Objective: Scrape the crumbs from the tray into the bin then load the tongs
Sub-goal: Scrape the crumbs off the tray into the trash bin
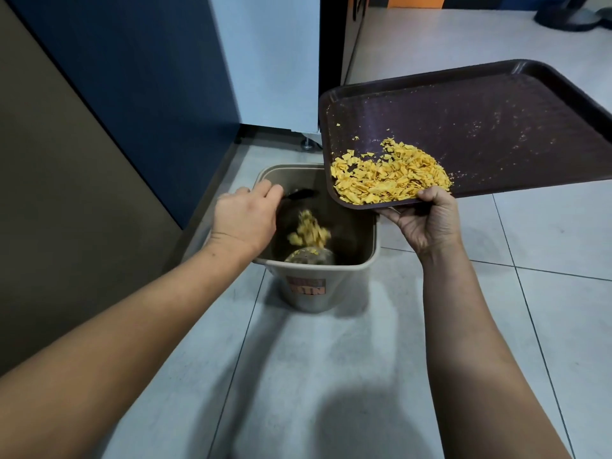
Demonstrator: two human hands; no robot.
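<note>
Beige bin (pixel 318 286) on grey tiled floor (pixel 331 376), orange label facing camera. Left hand (pixel 245 218) over bin's rim at 10 o'clock, fingers curled around a dark, blurred tool (pixel 299 194); cannot tell what it is. Yellow crumbs (pixel 309 231) mid-air inside bin. Right hand (pixel 425 220) at 3 o'clock pinches near edge of brown tray (pixel 496 111), tilted toward bin; crumb pile (pixel 390 175) at its low corner.
</note>
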